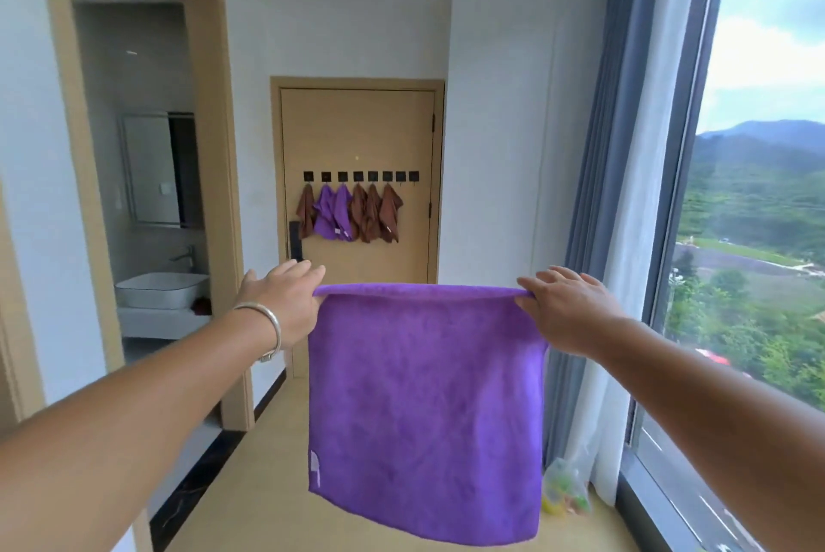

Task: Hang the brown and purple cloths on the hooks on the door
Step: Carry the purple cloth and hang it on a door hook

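Left hand: your left hand (285,301) pinches the upper left corner of the purple cloth (424,408), thumb side under the rolled edge, the other fingers stretched forward; a silver bangle (268,328) sits on the wrist.
Right hand: your right hand (567,306) pinches the upper right corner of the same cloth, fingers spread out forward over the edge.
Purple cloth: you hold it spread out flat between both hands in front of you, top edge pulled taut and slightly rolled, the rest hanging straight down above the floor (277,440); a small pale label shows near its lower left corner.
Door: the wooden door (357,127) stands shut at the far end of the corridor, well apart from your hands.
Hooks: a row of black hooks (360,177) runs across the door; the two at the right end are bare.
Hung cloths: six cloths hang from the row, side by side: a brown cloth (306,212) at the left, two purple ones (332,214), then three brown ones (372,214).
Left side: an open doorway shows a white washbasin (163,290) with a tap and a mirror (152,169) above it.
Right side: grey-blue and white curtains (634,176) hang along a large window (759,194) with green hills outside; a plastic bag (564,489) lies on the floor at the curtain's foot.
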Demonstrator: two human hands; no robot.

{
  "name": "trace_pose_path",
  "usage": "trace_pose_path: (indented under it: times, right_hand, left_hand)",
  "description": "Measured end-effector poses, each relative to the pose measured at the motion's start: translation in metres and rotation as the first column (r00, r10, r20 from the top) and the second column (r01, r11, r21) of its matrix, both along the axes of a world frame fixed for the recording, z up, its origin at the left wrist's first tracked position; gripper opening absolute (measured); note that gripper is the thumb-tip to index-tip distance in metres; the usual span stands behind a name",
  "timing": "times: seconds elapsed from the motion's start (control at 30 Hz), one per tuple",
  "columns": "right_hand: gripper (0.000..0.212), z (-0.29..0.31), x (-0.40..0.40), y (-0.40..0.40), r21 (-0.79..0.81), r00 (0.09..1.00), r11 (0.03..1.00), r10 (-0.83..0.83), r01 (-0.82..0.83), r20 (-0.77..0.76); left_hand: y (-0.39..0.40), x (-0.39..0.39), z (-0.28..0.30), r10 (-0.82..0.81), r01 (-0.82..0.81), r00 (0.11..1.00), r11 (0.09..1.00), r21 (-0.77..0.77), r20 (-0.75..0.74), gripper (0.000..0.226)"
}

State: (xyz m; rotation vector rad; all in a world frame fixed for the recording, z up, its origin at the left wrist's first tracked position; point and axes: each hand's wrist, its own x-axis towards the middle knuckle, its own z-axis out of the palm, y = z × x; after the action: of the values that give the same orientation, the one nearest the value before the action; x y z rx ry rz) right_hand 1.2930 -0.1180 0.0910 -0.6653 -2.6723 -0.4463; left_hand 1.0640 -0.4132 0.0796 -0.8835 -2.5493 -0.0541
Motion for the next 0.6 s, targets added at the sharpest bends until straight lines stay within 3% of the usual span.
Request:
trace_pose_path:
  times: [0.2, 0.6]
  right_hand:
    - [0.047, 0.044, -0.017, -0.02, 0.037, 0.996, 0.998, 0.059, -0.057, -0.072]
    - [0.047, 0.041, -0.082, -0.038, 0.04, 0.995, 0.997, 0.065, -0.062, -0.071]
  left_hand:
    - [-0.03, -0.01, 0.04, -0.014, 0.017, 0.999, 0.997, 0.07, -0.05, 0.023]
    - [-0.048, -0.07, 0.044, 0.026, -0.023, 0.997, 0.999, 0.045, -0.067, 0.046]
